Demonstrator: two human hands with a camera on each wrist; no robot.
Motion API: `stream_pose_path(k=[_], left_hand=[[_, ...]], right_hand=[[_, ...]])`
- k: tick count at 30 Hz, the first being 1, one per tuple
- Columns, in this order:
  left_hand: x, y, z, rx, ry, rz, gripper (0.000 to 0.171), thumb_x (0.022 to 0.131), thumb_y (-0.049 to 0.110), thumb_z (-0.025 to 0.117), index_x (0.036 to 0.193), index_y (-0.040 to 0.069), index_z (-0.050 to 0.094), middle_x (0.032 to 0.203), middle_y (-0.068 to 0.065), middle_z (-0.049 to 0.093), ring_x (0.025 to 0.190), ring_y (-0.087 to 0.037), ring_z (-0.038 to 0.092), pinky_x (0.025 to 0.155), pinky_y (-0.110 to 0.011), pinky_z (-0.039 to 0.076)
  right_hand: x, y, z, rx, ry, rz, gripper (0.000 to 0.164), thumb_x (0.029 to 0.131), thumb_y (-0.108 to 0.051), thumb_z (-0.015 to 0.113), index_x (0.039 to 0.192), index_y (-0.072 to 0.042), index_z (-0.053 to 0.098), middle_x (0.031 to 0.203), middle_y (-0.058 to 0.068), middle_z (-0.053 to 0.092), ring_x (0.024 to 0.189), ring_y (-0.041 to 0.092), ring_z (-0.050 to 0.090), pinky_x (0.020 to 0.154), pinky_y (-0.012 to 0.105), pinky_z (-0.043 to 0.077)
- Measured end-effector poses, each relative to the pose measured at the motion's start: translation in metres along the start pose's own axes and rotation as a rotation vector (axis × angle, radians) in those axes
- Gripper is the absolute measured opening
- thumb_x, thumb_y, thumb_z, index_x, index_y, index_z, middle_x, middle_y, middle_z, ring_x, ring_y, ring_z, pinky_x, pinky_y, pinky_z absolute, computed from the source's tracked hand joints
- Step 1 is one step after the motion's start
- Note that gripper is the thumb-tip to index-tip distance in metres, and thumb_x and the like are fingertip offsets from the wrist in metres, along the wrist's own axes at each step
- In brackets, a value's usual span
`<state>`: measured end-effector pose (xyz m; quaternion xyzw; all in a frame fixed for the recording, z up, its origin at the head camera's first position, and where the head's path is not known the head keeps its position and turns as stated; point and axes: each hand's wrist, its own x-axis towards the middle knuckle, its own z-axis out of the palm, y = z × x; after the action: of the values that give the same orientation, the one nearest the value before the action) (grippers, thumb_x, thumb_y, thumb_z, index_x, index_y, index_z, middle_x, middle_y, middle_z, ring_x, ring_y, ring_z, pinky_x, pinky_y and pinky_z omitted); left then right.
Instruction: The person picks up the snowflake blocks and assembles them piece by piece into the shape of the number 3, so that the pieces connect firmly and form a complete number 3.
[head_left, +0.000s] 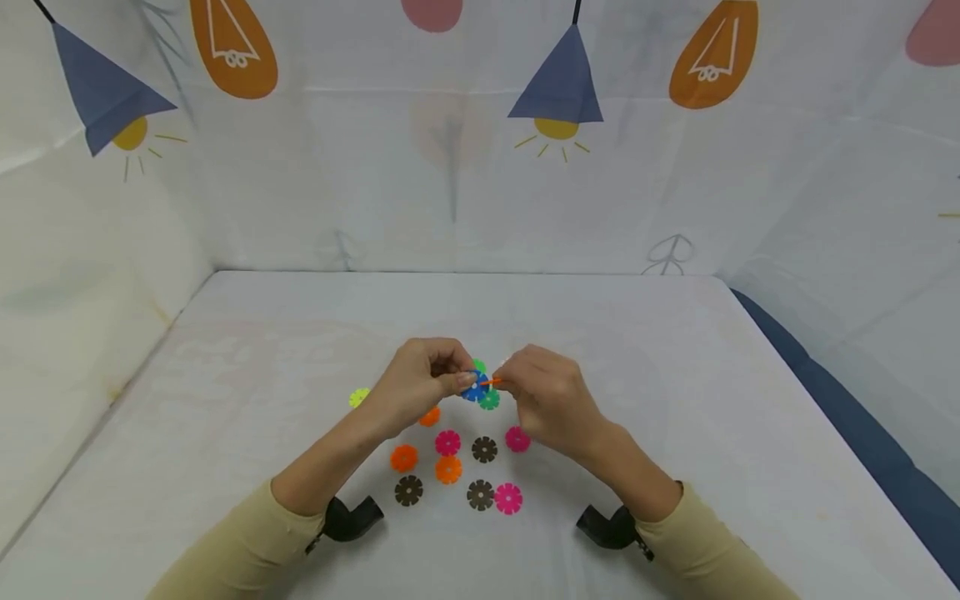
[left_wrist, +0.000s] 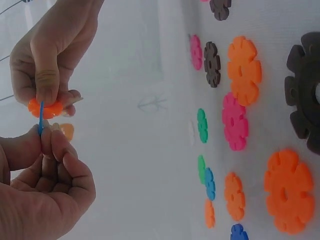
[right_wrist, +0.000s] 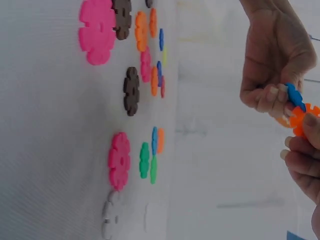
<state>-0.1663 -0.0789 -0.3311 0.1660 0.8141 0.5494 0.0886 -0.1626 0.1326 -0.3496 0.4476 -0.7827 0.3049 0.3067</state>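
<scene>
Nearest the head camera, the tan left sleeve [head_left: 232,546] and tan right sleeve [head_left: 708,546] are slanting inward over the white table [head_left: 750,417]. Beyond them, the left hand [head_left: 416,383] is pinching a blue slotted disc [head_left: 471,394] between thumb and fingers, and the right hand [head_left: 551,396] is pinching an orange slotted disc [right_wrist: 298,121]; both grips are narrow. These two discs are meeting between the hands, raised above the table. The step in hand is seemingly the fitting of one disc into the other by their rim slots; fingers are covering much of the join, so one cannot tell whether a slot is seated. The next move is likely calling for aligned slots, then a gentle, straight push with both pinches firm. The blue disc is mostly facing the head camera, while the orange one is showing edge-on there, its thin line running roughly left to right, so the pair is standing nearly square. Being round, neither is showing a single long axis. Loose discs, among them a dark brown disc [head_left: 408,491] and a pink disc [head_left: 508,498], are lying flat below.
</scene>
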Motion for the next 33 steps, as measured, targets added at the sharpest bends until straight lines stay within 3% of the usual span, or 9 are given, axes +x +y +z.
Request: stream_pose_path(k=[6,10,16,24,33], left_hand=[[0.001,0.003,-0.008,-0.035,-0.076,-0.011,0.007,0.095,0.014,0.066,0.093,0.007,0.068,0.079,-0.008,0.064,0.075,-0.021,0.064,0.080,-0.035,0.052],[0.001,0.003,-0.012,-0.050,-0.116,-0.026,0.010,0.095,0.017,0.066,0.096,0.007,0.068,0.081,-0.008,0.066,0.080,-0.022,0.064,0.082,-0.036,0.052],[0.001,0.002,-0.016,-0.057,-0.155,-0.040,0.011,0.096,0.021,0.065,0.098,0.010,0.069,0.087,-0.010,0.070,0.088,-0.026,0.066,0.087,-0.041,0.052],[0.001,0.004,-0.018,-0.066,-0.159,-0.040,0.013,0.095,0.024,0.065,0.098,0.011,0.069,0.088,-0.013,0.070,0.090,-0.027,0.067,0.092,-0.048,0.052],[0.000,0.004,-0.017,-0.090,-0.165,-0.034,0.015,0.095,0.024,0.066,0.098,0.011,0.069,0.093,-0.022,0.069,0.088,-0.026,0.068,0.091,-0.043,0.053]], right_hand=[[0.006,0.003,-0.006,0.068,-0.038,0.035,0.006,0.083,0.003,0.075,0.085,-0.001,0.071,0.077,0.005,0.070,0.071,0.013,0.064,0.067,0.018,0.056],[0.006,0.004,-0.008,0.095,-0.075,0.064,0.010,0.080,0.004,0.077,0.087,-0.002,0.072,0.078,0.005,0.071,0.073,0.013,0.065,0.069,0.018,0.056],[0.007,0.005,-0.012,0.128,-0.107,0.078,0.006,0.085,0.000,0.073,0.090,-0.002,0.073,0.081,0.007,0.072,0.076,0.013,0.066,0.069,0.021,0.057],[0.007,0.005,-0.015,0.134,-0.101,0.090,0.008,0.085,0.003,0.073,0.091,-0.002,0.072,0.083,0.007,0.072,0.078,0.014,0.067,0.072,0.021,0.058],[0.006,0.004,-0.017,0.140,-0.093,0.096,0.007,0.086,0.002,0.072,0.092,-0.002,0.072,0.084,0.008,0.072,0.079,0.013,0.067,0.074,0.020,0.057]])
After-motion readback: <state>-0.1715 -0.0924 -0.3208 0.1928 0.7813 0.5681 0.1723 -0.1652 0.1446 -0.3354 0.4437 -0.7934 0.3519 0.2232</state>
